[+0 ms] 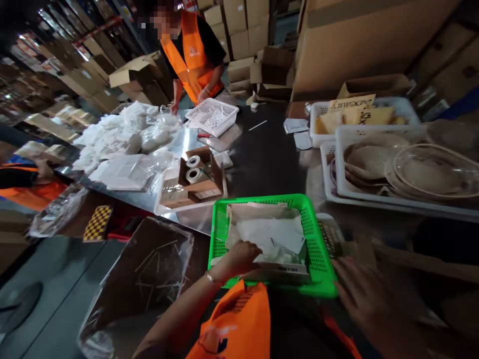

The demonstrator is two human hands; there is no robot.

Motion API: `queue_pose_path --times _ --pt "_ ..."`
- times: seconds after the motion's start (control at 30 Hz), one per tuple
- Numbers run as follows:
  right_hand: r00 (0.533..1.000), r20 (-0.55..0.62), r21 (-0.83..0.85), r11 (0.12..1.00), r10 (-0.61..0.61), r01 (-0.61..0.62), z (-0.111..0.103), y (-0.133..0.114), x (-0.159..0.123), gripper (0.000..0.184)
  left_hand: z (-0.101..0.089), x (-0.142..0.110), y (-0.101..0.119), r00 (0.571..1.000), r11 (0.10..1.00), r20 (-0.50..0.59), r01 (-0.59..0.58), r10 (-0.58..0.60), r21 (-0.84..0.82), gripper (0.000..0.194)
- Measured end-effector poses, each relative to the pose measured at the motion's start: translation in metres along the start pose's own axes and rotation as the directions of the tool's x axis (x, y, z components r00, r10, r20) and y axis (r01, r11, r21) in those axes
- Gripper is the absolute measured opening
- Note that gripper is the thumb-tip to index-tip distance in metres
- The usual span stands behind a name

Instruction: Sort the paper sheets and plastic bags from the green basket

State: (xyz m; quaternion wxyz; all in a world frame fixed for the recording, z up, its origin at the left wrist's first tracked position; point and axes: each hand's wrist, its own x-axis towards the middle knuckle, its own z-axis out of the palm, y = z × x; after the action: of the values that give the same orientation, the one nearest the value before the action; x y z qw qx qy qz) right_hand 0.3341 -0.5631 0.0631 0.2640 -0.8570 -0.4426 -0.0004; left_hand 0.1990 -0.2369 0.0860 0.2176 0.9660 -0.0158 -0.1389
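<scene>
In the green basket (318, 239), at the near edge of the worktop (262, 159): left hand (241, 259) resting on the white papers (277, 234), fingers curled down onto the stack at its near left corner, grip narrow and pressing rather than clasping, likely to steady the sheets or to lift one off. Papers loosely piled, some creased, filling most of the basket, kept together by its meshed walls. Just right of the basket, right hand (368, 294) blurred, fingers spread, at the basket's right rim; grip wide, nothing visibly held, though blur hides whether it touches the rim. Left of the basket, a brown box lined with a clear bag (149, 279), thin white sticks inside, set low beside the worktop. Beyond the basket to the left, a small cardboard box (194, 182) in a white tray, two tape rolls (194, 168) standing in it. Right of and beyond the basket, white crates (374, 199) with stacked round plates (411, 169). Far across the worktop from the basket, a person in an orange vest (190, 55) leaning over a white basket (211, 115), with a heap of white bags (119, 134) beside, one hand on it. Far left of the basket, another person's orange sleeve (26, 192).
</scene>
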Motion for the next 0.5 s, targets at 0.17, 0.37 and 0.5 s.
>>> queue_pose_path --times 0.17,0.37,0.5 --pt "0.960 -0.034 -0.183 0.946 -0.278 0.267 0.076 -0.043 0.021 0.044 0.048 -0.040 0.005 0.993 0.992 -0.027 0.117 -0.119 -0.050 0.019" --pt "0.973 0.005 -0.027 0.973 -0.230 0.230 0.093 -0.020 -0.003 0.033 0.071 -0.051 0.003 0.980 0.983 -0.137 0.124 -0.143 -0.137 0.008" --pt "0.959 0.031 -0.016 0.959 -0.281 0.282 0.088 -0.019 0.002 0.036 0.066 -0.049 0.001 0.925 0.953 -0.249 0.250 -0.287 -0.170 0.027"
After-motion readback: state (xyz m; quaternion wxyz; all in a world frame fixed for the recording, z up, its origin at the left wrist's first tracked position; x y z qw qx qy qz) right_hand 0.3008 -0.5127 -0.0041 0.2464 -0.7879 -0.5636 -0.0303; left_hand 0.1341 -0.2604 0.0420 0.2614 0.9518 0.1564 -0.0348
